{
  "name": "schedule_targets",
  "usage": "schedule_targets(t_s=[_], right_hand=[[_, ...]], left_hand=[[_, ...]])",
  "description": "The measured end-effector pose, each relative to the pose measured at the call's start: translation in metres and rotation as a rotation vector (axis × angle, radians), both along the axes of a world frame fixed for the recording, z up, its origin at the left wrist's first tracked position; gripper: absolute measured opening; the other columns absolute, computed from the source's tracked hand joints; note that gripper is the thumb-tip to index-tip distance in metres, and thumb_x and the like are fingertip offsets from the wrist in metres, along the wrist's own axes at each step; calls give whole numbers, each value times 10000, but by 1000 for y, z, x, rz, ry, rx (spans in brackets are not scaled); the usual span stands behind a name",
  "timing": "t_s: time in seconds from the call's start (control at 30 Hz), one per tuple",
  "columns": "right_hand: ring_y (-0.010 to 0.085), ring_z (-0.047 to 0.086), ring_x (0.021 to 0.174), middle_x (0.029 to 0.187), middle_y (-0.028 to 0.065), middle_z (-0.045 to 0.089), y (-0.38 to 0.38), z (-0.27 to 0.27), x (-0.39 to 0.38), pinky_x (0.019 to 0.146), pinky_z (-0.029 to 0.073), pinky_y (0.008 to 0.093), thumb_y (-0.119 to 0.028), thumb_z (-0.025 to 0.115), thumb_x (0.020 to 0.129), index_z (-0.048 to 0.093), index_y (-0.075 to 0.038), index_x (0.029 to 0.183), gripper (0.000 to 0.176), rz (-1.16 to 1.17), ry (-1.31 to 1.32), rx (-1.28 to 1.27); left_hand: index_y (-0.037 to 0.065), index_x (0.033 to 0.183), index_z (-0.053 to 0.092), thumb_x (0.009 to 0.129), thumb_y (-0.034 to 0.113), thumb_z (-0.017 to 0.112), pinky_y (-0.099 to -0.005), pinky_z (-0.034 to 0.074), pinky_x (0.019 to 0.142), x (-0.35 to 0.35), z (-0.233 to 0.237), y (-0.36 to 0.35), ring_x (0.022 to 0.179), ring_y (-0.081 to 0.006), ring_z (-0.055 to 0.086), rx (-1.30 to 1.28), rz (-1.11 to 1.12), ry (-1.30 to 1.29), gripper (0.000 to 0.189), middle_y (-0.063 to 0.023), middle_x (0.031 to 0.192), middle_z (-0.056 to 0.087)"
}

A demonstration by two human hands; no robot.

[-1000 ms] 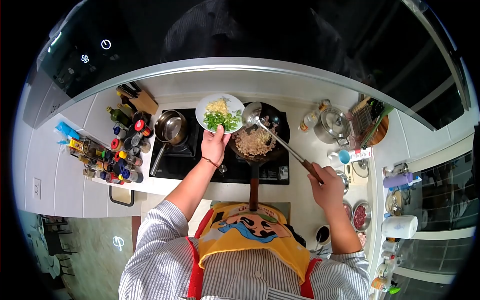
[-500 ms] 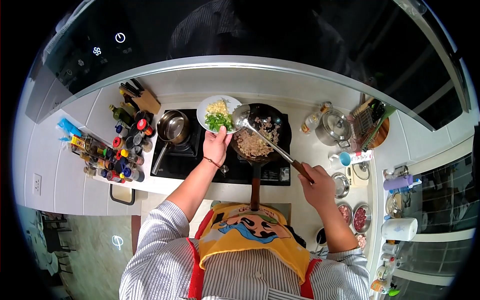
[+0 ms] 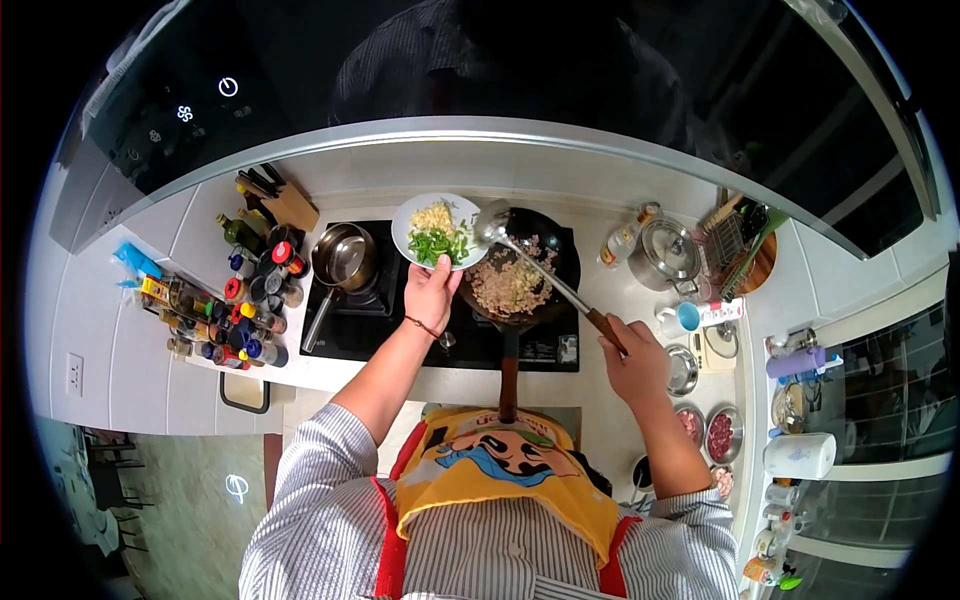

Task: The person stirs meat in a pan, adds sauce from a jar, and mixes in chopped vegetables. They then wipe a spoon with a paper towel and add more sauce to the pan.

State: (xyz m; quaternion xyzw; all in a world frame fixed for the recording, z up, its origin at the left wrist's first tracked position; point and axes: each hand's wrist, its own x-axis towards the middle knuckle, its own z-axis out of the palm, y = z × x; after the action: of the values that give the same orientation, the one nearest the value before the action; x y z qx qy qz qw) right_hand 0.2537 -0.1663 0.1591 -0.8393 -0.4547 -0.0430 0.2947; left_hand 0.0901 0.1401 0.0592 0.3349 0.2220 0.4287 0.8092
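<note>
Seemingly for easy reach, the left hand [image 3: 430,292] pinches a round white plate [image 3: 403,237] beside the round black wok's [image 3: 563,250] left edge, right hand [image 3: 638,365] clenching a wood-handled steel ladle [image 3: 548,276].

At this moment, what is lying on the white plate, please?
On the white plate lie pale yellow chopped bits and, nearer the left hand, chopped green pieces. The plate's surface beneath both heaps is covered, so I cannot see it.
</note>
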Motion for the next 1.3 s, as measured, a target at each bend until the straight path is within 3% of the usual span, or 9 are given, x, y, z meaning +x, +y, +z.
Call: schedule_targets(t_s=[0.73,0.9,1.1,1.23,1.3], right_hand=[[300,657,702,868,58,619,25,-7,9,597,532,390,-186,732,882,703,-153,1215,336,64,-119,75],[305,658,700,879,64,627,-4,-11,30,590,535,397,-195,735,877,709,-179,1211,336,-72,-138,-37],[378,652,760,830,172,650,-29,-6,81,686,504,441,-243,729,893,714,-75,1125,287,-118,223,-168],[153,593,681,752,66,654,-50,14,148,631,469,330,-293,735,918,707,-32,1144,347,-92,597,-311],[101,570,688,756,19,644,-56,41,164,614,459,294,-270,750,904,704,-21,1164,363,-129,708,-254]], left_hand=[[78,1366,479,1031,47,579,-352,537,1035,-5,-6,2,1195,-194,615,-15,-20,-23,351,-73,1342,593],[75,1394,488,1038,57,569,-351,533,1050,-15,-9,1,1216,-202,612,-55,-13,14,366,-80,1344,600],[1,1383,485,1070,118,521,-330,557,1023,-25,11,-42,1187,-213,644,-140,-197,37,336,-114,1335,611],[3,1359,499,1075,141,513,-324,566,991,-21,26,-117,1178,-216,652,-245,-438,51,316,-120,1327,620],[7,1328,527,1074,141,515,-322,570,975,-11,38,-163,1175,-211,655,-335,-535,101,288,-113,1306,636]])
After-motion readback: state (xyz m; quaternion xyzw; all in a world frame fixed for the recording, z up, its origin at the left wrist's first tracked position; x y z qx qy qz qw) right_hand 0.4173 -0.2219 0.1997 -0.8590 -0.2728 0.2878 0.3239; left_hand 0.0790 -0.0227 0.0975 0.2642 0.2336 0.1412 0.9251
